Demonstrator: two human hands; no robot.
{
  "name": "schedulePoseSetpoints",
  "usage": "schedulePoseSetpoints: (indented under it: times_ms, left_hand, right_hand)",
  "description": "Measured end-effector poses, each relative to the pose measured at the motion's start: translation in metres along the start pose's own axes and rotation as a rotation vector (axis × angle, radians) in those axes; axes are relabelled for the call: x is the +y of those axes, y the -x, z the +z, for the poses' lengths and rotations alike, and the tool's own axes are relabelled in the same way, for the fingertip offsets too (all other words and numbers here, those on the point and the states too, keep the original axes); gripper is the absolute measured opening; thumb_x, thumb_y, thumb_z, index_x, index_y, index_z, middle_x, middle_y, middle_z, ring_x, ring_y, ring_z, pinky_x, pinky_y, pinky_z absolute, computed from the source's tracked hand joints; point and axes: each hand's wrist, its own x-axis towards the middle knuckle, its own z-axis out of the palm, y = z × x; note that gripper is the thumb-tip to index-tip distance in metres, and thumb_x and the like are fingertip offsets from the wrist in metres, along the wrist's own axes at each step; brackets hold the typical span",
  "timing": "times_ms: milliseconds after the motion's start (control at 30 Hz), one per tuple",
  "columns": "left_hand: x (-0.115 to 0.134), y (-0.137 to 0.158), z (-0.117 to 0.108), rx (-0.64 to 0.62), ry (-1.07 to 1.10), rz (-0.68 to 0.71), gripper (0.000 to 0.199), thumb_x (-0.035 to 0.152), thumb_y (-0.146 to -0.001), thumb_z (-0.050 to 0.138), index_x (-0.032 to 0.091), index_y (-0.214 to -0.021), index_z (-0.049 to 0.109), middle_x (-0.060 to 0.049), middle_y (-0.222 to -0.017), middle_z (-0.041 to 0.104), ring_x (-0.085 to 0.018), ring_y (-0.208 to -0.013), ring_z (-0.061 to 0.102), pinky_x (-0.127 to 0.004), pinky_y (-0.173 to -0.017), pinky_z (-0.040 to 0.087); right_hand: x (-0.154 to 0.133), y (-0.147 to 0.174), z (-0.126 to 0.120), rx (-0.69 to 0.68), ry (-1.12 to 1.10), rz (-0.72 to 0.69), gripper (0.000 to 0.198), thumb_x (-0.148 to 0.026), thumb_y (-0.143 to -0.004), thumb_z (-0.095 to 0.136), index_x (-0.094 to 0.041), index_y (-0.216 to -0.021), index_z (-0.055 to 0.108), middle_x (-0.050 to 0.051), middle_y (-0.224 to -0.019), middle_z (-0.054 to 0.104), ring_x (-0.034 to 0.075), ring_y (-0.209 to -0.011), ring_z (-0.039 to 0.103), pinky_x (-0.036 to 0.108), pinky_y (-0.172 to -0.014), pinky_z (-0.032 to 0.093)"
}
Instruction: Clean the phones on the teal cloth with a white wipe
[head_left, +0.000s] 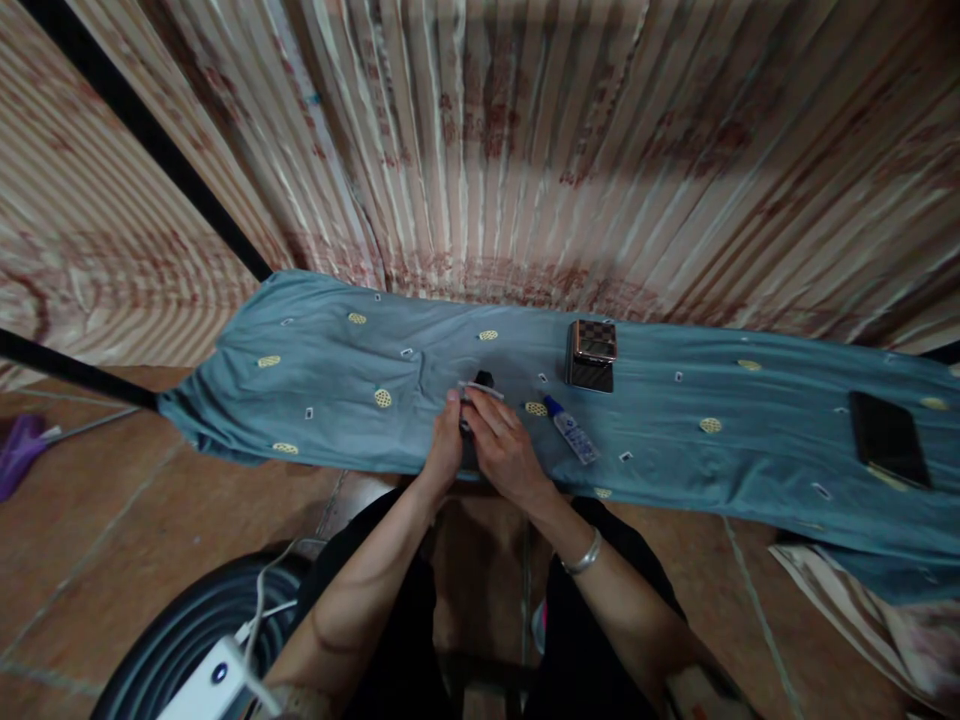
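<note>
My left hand (447,440) and my right hand (505,448) meet over the near middle of the cloth-covered board. Between their closed fingers is a thin, pale grey piece (484,388), whose kind I cannot make out. A small black object (484,379) pokes out just beyond it, largely hidden by the fingers. To the right of my right hand lies a small clear bottle with a blue cap and blue print (572,432). Farther back stands a shiny brown checkered box with a dark lower part (592,352).
A blue-green cloth (420,430) with yellow prints covers the long narrow board. A black phone-like slab (889,438) lies at its right end. Pleated curtain (480,150) hangs behind. On the floor at left are a coiled black hose (150,650) and a white corded device (206,685).
</note>
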Motion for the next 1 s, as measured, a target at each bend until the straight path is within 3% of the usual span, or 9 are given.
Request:
schedulePoseSetpoints:
  times_ms: [167,367,567,767,867,1000]
  left_hand:
    - [0.010,0.012,0.010,0.047,-0.191,0.072,0.012,0.018,-0.087,0.067,0.014,-0.087,0.078,-0.011,-0.105,0.077,-0.024,-0.127,0.059,-0.029,-0.115,0.037]
    - [0.018,0.021,0.019,-0.091,-0.208,0.066,0.011,0.020,-0.085,0.069,0.014,-0.088,0.079,-0.011,-0.096,0.078,-0.027,-0.124,0.062,-0.031,-0.110,0.042]
    - [0.011,0.018,0.017,-0.143,-0.188,0.041,0.014,0.022,-0.078,0.077,0.019,-0.092,0.080,-0.006,-0.096,0.079,-0.025,-0.119,0.065,-0.035,-0.111,0.041]
    - [0.013,0.018,0.018,-0.134,-0.168,0.054,0.022,0.020,-0.073,0.081,0.017,-0.095,0.081,-0.007,-0.100,0.079,-0.023,-0.114,0.067,-0.031,-0.108,0.042]
    - [0.016,0.019,0.020,-0.118,-0.136,0.040,0.025,0.023,-0.072,0.082,0.018,-0.096,0.080,-0.005,-0.096,0.079,-0.020,-0.101,0.070,-0.028,-0.096,0.049]
    - [0.019,0.021,0.024,-0.108,-0.078,-0.086,0.021,0.030,-0.075,0.080,0.014,-0.088,0.078,0.000,-0.068,0.070,-0.012,-0.061,0.060,-0.024,-0.064,0.049]
  right_hand:
    - [0.015,-0.004,-0.007,0.070,0.001,0.050,0.042,-0.014,-0.101,0.038,-0.018,-0.137,0.059,0.014,-0.145,0.058,0.025,-0.138,0.052,0.047,-0.116,0.046]
    - [0.027,-0.007,-0.012,0.051,-0.065,0.168,0.049,-0.014,-0.098,0.035,-0.022,-0.142,0.055,0.010,-0.147,0.057,0.022,-0.142,0.048,0.048,-0.121,0.040]
    - [0.032,-0.007,-0.015,0.040,-0.142,0.246,0.048,-0.015,-0.096,0.037,-0.022,-0.138,0.059,0.008,-0.140,0.063,0.020,-0.134,0.055,0.042,-0.118,0.043]
    - [0.039,-0.003,-0.012,0.120,-0.197,0.428,0.043,-0.018,-0.093,0.041,-0.023,-0.129,0.064,0.006,-0.126,0.072,0.022,-0.118,0.067,0.040,-0.105,0.052]
    - [0.047,-0.003,-0.013,0.118,-0.249,0.483,0.042,-0.018,-0.089,0.044,-0.023,-0.123,0.068,0.004,-0.118,0.076,0.022,-0.111,0.069,0.040,-0.102,0.054]
    - [0.055,-0.010,-0.016,0.125,-0.424,0.558,0.037,-0.023,-0.085,0.049,-0.023,-0.113,0.073,0.002,-0.112,0.077,0.022,-0.108,0.070,0.041,-0.101,0.054]
